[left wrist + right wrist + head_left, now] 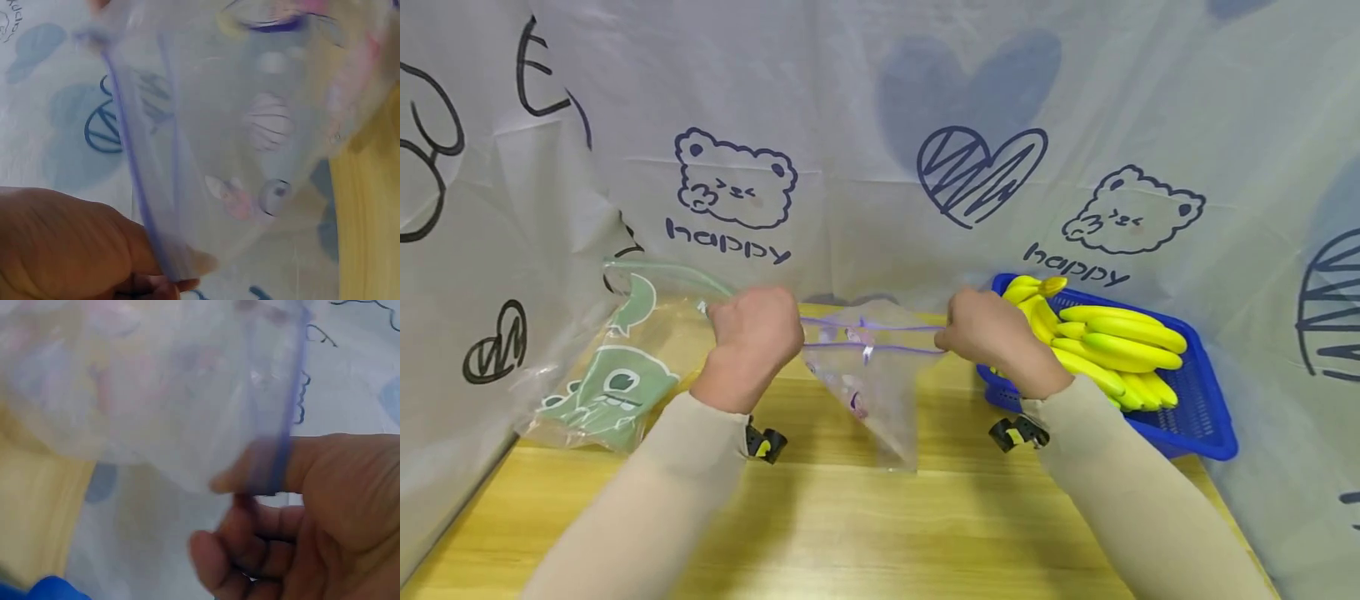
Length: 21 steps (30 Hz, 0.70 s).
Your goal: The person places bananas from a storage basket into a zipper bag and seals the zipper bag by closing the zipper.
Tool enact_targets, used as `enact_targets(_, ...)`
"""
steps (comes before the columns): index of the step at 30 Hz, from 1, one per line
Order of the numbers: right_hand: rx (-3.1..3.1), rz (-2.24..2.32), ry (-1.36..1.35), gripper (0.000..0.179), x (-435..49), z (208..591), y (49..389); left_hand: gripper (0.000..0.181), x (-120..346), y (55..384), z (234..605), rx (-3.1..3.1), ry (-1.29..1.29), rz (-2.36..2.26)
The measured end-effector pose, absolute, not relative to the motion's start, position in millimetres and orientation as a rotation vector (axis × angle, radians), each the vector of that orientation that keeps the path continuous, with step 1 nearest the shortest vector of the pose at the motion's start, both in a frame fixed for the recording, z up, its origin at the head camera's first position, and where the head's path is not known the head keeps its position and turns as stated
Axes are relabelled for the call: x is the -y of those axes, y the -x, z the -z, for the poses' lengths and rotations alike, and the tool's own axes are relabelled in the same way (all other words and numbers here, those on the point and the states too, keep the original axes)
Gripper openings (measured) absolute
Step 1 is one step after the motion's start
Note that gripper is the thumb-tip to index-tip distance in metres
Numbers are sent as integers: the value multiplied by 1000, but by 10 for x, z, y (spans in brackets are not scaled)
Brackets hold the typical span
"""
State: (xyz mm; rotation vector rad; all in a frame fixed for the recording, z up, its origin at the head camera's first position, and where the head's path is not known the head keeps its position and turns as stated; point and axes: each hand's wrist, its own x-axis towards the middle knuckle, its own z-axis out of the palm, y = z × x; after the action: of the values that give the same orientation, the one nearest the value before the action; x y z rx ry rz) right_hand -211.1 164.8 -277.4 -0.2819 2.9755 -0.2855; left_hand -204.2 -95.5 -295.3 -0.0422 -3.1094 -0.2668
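A clear zip bag with a purple zip edge and small pink and purple prints hangs between my two hands above the table. My left hand pinches the left end of its opening. At the other end, my right hand pinches the zip edge. In the left wrist view, the thumb lies at the corner of the bag. The right wrist view shows the other thumb across the zip strip, its tip seen through the blurred plastic. No contents show inside the bag.
On the right, a blue basket holds several yellow bananas, close to the right forearm. A clear bag with a green monster print lies at the left. Printed white cloth hangs behind the wooden table.
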Motion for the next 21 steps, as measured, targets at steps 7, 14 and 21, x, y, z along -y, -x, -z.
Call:
enact_targets(7,-2740,725,474,23,-1639,2771,2035,25,747,1794,2888,2991,246,535)
enact_targets(14,-2764,835,381,28,-1734,2742,2055,25,689,1596,2813,2926,263,465)
enact_targets(21,-2851,649,346,25,-1778,2873,2097,23,685,1578,2908,3025,300,288)
